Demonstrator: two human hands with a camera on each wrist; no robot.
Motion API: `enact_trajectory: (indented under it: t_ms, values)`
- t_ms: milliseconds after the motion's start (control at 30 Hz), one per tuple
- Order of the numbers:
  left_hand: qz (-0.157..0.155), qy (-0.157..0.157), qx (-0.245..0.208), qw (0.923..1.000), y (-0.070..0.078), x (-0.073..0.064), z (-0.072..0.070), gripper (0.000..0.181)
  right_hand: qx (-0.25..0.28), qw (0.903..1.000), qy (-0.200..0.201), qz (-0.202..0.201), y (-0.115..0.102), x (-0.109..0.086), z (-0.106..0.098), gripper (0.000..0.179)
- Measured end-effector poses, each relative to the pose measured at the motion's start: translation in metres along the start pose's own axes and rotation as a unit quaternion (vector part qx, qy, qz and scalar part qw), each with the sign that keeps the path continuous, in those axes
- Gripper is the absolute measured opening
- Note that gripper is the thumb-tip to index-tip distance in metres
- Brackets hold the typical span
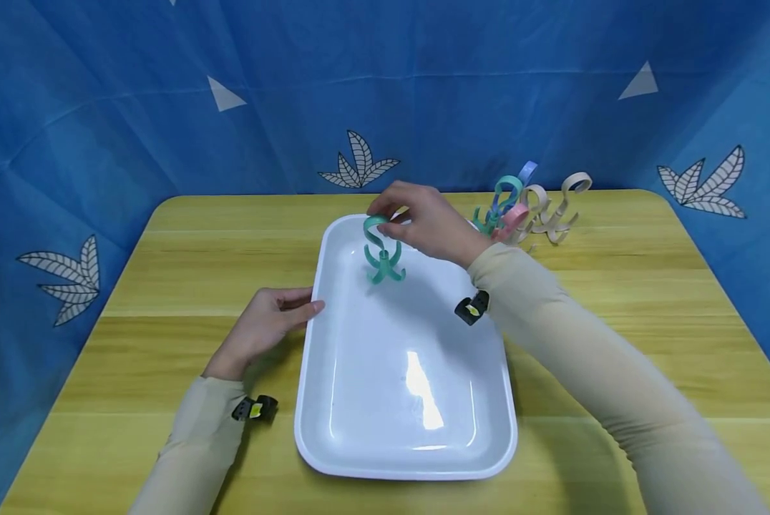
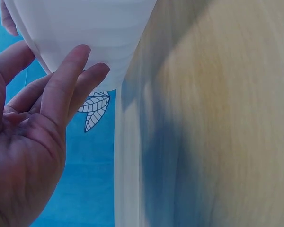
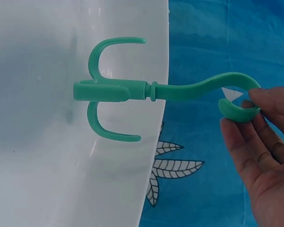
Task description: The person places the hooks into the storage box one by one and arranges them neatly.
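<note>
My right hand (image 1: 433, 222) pinches a green four-pronged hanging hook (image 1: 383, 261) by its curled top, between thumb and fingers. The hook hangs upright over the far left part of a white tray (image 1: 372, 400), prongs downward. In the right wrist view, the base of the green hook (image 3: 106, 91) is close to the tray's surface; I cannot tell if they touch. My left hand (image 1: 265, 325) holds the tray's left rim, its thumb over the edge. In the left wrist view, the fingers of the left hand (image 2: 33, 137) lie against the tray's outer wall (image 2: 99, 28).
Beyond the tray's far right corner stands a cluster of similar hooks: a green one (image 1: 509, 187), a blue one (image 1: 528, 170), a pink one (image 1: 512, 216) and beige ones (image 1: 575, 183). All rest on a wooden table (image 1: 630, 322), with a blue cloth (image 1: 462, 114) hanging behind it.
</note>
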State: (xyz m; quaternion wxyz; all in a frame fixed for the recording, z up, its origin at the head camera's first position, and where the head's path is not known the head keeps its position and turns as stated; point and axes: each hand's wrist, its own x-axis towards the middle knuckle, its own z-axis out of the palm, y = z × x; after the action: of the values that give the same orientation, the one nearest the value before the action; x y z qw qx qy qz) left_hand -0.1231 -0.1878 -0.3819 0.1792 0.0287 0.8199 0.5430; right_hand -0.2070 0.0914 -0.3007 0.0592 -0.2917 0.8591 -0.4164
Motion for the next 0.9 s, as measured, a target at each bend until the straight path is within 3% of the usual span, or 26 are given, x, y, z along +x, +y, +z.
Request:
enact_trajectory:
  t_ms: [500,900]
  values:
    - [0.006,-0.007,-0.016,0.9998,-0.002,-0.001,-0.001,0.053,-0.005,0.9996,-0.01,0.026,0.002,0.008,0.009,0.023]
    - [0.011,-0.007,-0.025,0.9996,-0.002,-0.001,-0.001,0.052,-0.019,0.9993,0.019,0.027,0.004,-0.001,-0.002,0.027]
